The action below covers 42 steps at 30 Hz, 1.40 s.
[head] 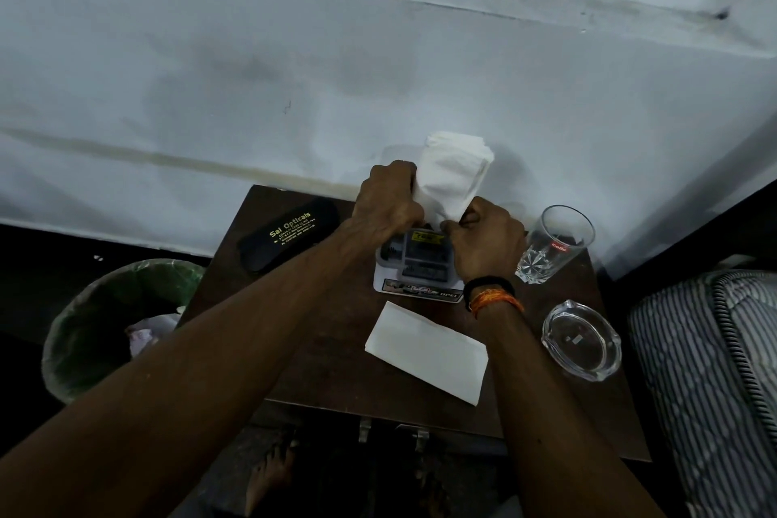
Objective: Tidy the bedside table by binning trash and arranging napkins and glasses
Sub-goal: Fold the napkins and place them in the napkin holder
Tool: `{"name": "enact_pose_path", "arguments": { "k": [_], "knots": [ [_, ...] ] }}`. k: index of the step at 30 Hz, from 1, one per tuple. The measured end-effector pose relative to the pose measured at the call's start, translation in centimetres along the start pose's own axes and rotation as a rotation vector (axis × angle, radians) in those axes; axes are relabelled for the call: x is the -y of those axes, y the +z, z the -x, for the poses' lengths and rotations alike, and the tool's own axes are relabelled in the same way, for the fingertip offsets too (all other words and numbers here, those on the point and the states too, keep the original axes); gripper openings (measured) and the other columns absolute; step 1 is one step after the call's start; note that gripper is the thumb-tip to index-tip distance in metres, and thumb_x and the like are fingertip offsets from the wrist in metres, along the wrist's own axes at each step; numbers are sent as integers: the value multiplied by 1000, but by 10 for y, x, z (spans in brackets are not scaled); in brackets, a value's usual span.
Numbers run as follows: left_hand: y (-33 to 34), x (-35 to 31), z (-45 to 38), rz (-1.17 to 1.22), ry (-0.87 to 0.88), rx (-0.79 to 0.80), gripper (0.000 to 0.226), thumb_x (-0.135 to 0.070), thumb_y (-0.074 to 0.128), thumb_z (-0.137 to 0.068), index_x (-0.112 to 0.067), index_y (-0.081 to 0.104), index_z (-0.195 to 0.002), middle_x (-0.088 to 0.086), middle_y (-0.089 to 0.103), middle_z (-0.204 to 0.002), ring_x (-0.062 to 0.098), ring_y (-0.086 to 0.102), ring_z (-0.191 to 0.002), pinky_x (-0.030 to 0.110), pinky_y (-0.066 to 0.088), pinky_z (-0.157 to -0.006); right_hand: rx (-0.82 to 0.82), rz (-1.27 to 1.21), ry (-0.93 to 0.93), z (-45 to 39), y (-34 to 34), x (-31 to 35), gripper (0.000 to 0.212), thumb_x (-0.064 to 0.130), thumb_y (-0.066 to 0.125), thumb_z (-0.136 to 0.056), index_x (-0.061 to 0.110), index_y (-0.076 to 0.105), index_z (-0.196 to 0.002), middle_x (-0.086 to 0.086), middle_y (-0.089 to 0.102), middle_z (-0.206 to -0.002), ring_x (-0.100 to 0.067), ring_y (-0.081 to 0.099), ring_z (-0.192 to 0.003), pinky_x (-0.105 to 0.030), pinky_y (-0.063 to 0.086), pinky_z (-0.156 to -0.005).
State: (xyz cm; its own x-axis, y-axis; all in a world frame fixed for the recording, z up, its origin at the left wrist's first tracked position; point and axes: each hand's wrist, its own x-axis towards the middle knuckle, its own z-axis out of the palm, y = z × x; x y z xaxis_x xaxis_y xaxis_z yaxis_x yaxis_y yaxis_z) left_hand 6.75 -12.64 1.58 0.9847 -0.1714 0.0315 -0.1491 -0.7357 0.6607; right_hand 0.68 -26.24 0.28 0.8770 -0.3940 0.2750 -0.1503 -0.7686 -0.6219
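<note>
While gripped by left hand and right hand above table, napkin needed edges aligned, creased flat, then laid beside folded napkin, clear of glass.

Ashtray right of flat napkin

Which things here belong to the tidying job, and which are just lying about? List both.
Job: napkin held in both hands, left hand, right hand, folded napkin on the table, drinking glass, bin.

Lying about: spectacle case, ashtray, small packaged item, striped bedding.
</note>
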Motion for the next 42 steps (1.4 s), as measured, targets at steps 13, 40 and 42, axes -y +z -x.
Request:
{"name": "enact_pose_path", "arguments": {
  "k": [13, 40, 42],
  "knots": [
    [-3, -5, -2, -46, 20, 27, 44, -24, 80, -73, -3, 62, -107, 15, 67, -104, 32, 65, -94, 34, 53, -74, 33, -274, 41, -5, -17, 6, 16, 26, 79, -76, 18, 68, -83, 6, 67, -76, -9, 63, -70, -18, 44, -59],
    [-5, -5, 22, 19, 133, -71, 42, -20, 77, -74, -5, 66, -111, 10, 71, -103, 24, 65, -91, 31, 51, -72, 78, -166, -9, -4, -8, -8, 19, 30, 78, -78, 14, 74, -86, -4, 74, -80, -23, 68, -80, -35, 56, -72],
    [-6, -6, 21, 7, 145, -78, 45, -25, 79, -71, -8, 64, -111, 9, 70, -103, 24, 64, -91, 36, 55, -74, 78, -211, -5, -4, -11, -5, 23, 33, 79, -75, 18, 73, -91, 1, 74, -83, -16, 68, -78, -29, 54, -69]
  ]
}}
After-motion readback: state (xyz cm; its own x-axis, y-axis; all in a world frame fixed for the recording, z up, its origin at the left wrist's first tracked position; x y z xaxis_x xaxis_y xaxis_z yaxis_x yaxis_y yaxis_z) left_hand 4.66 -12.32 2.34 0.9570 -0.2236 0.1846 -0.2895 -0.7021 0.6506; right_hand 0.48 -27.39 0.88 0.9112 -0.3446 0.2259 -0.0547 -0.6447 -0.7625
